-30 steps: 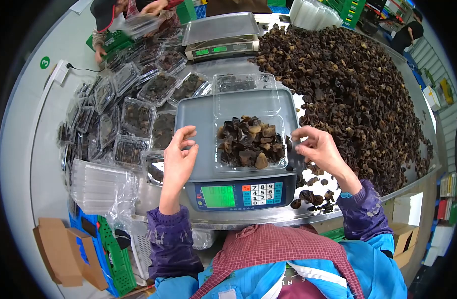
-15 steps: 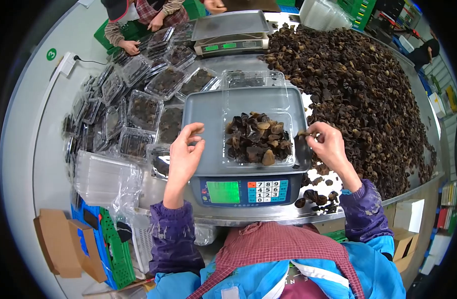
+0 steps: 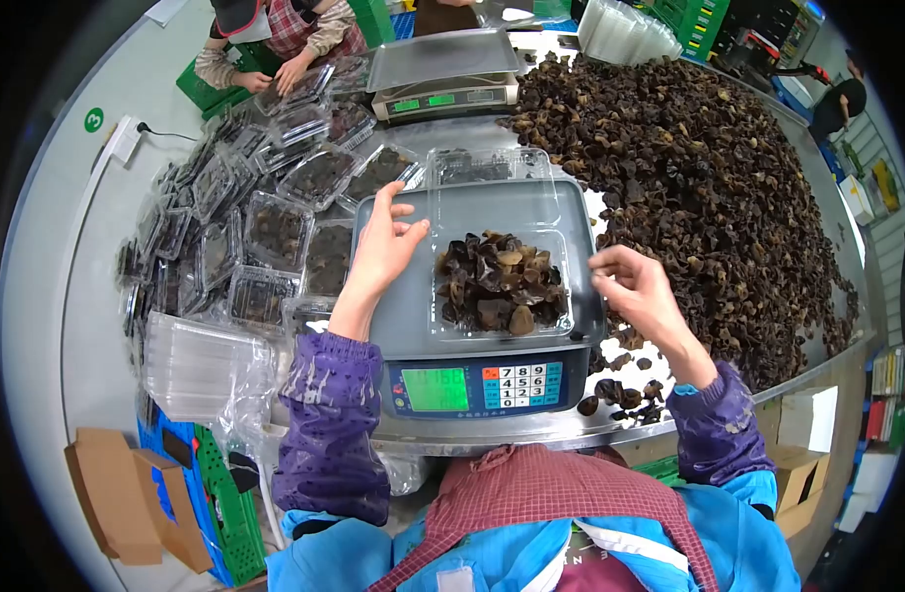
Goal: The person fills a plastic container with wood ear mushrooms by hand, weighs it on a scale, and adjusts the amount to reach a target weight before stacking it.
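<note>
As an opened clear container (image 3: pixel 472 336) lies on a scale (image 3: pixel 398 335), its long axis running near to far between two bare hands, the lid (image 3: pixel 492 202) at the far end sits right of the nearer left hand (image 3: pixel 381 245), fingers spread and empty; the right hand (image 3: pixel 642 296) curls beside the dark, filled base, its pinch unclear.

Two scales (image 3: pixel 393 306), one large heap (image 3: pixel 704 187), over ten clear containers (image 3: pixel 277 230).
</note>
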